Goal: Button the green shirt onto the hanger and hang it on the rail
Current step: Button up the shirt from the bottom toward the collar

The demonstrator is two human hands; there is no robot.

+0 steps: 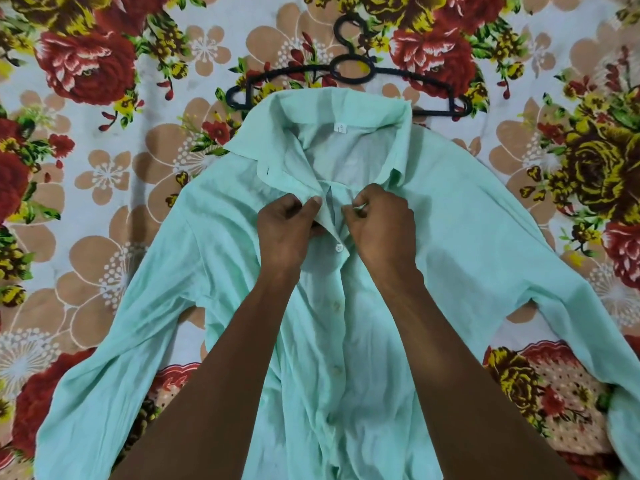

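The pale green shirt [450,237] lies flat and face up on a flowered bedsheet, sleeves spread to both sides. A black plastic hanger [349,69] lies just beyond the collar, outside the shirt, its lower edge tucked under the collar. My left hand [289,230] pinches the left edge of the front placket just below the collar. My right hand [381,226] pinches the right edge at the same height. A white button [338,248] is fastened right below my hands, and more buttons run down the front. The collar is open.
The flowered bedsheet [104,116] covers the whole surface around the shirt. No rail is in view.
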